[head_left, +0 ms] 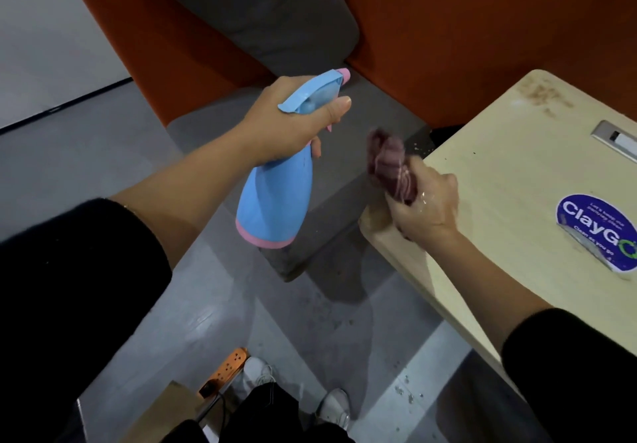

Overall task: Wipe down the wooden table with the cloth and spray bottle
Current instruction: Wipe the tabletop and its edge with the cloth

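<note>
My left hand grips the neck of a light blue spray bottle with pink trim, held in the air left of the table, its nozzle aimed to the upper right. My right hand clutches a bunched purple cloth at the near left corner of the light wooden table. The cloth sticks up out of my fist, blurred. Droplets glisten on that hand. Brownish stains mark the table's far end.
A round blue ClayGo sticker and a metal socket plate sit on the table. An orange booth with grey seat cushions stands behind. My white shoes, an orange power strip and water drops lie on the grey floor.
</note>
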Demonstrator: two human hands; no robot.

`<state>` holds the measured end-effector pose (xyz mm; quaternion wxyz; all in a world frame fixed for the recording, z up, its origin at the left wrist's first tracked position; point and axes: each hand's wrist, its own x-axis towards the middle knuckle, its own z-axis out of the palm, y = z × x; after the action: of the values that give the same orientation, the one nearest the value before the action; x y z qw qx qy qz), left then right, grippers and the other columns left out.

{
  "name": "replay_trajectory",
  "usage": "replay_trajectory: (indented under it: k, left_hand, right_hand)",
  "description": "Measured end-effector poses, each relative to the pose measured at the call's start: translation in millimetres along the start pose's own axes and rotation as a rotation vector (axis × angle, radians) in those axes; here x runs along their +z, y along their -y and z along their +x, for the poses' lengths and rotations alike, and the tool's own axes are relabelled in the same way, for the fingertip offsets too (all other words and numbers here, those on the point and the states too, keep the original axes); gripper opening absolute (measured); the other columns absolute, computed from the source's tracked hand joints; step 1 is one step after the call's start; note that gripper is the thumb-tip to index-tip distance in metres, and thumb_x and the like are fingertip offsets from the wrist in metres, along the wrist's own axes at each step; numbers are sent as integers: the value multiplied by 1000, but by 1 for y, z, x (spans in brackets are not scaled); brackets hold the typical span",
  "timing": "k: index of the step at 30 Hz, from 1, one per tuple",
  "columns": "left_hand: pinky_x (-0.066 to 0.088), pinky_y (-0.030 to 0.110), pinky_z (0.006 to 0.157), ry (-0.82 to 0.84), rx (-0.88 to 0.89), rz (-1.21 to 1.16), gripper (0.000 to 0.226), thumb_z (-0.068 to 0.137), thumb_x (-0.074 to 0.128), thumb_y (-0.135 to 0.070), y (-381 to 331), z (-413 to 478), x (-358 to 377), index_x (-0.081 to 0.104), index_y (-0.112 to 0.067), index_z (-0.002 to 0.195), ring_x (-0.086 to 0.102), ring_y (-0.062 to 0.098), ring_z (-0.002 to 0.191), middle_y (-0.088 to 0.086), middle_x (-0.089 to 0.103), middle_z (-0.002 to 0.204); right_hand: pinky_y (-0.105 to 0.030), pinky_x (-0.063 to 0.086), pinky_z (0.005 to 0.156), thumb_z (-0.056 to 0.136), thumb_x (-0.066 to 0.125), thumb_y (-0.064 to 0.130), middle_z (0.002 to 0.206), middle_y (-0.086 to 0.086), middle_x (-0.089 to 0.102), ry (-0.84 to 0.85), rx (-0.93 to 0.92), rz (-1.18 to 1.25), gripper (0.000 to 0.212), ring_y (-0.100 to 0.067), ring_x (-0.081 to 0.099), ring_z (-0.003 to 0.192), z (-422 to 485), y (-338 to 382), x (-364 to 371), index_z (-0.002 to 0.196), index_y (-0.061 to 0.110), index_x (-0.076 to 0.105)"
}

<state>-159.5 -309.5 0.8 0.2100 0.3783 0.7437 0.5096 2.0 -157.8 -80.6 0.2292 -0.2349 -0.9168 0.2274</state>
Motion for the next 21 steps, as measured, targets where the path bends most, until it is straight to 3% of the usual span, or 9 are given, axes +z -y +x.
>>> replay_trajectory:
  k: [3, 6, 8, 12, 15, 19, 21]
  left_hand:
    - [54, 27, 58, 35, -1, -11, 38, 90, 60, -39, 6, 2, 3, 46, -43, 125, 58, 14, 46, 19, 69, 98]
    - [54, 27, 59, 55, -20, 9, 38, 86, 59, -46, 11, 4, 3, 47, -47, 122, 60, 13, 46, 14, 70, 97]
    - [53, 27, 59, 66, -29, 35, 38, 85, 58, -48, 14, 6, 2, 49, -43, 121, 62, 15, 47, 12, 71, 96]
    - [51, 22, 57, 57, -49, 95, 20, 88, 59, -47, 19, 8, -1, 61, -31, 101, 67, 16, 50, 12, 72, 96]
    - [48, 19, 54, 68, -43, 68, 3, 91, 60, -43, 19, 10, -1, 59, -41, 92, 66, 17, 49, 14, 71, 96]
    - [50, 24, 58, 67, -43, 98, 36, 88, 58, -47, 16, 11, 2, 64, -20, 112, 66, 16, 49, 12, 72, 94]
    - [49, 20, 57, 77, -30, 110, 16, 90, 58, -45, 12, 9, 2, 63, -32, 97, 67, 16, 50, 11, 72, 95]
  right_hand:
    - [-32, 20, 71, 73, 48, 49, 84, 0, 66, 171, -407, -190, 48, -28, 61, 81, -19, -9, -19, 109, 20, 65]
    - [-35, 27, 73, 72, 49, 39, 99, -4, 65, 369, -880, -396, 49, -26, 61, 87, -26, -14, -30, 118, 30, 63]
    - [-37, 31, 75, 68, 63, 36, 106, 2, 67, 521, -1059, -477, 42, -24, 60, 89, -28, -12, -30, 110, 33, 65]
    - [-34, 24, 79, 73, 56, 31, 98, 17, 67, 819, -1049, -615, 21, -18, 48, 92, -19, -3, -21, 92, 32, 63]
    - [-35, 21, 76, 63, 60, 28, 79, 15, 66, 800, -1051, -644, 13, -19, 49, 85, -8, 3, -11, 76, 28, 62]
    - [-36, 22, 75, 59, 63, 30, 74, 11, 67, 733, -992, -628, 12, -22, 52, 83, 9, 12, 4, 71, 26, 63]
    - [-38, 25, 79, 67, 57, 34, 78, 7, 66, 735, -896, -672, 14, -23, 50, 90, 21, 16, 14, 75, 25, 63]
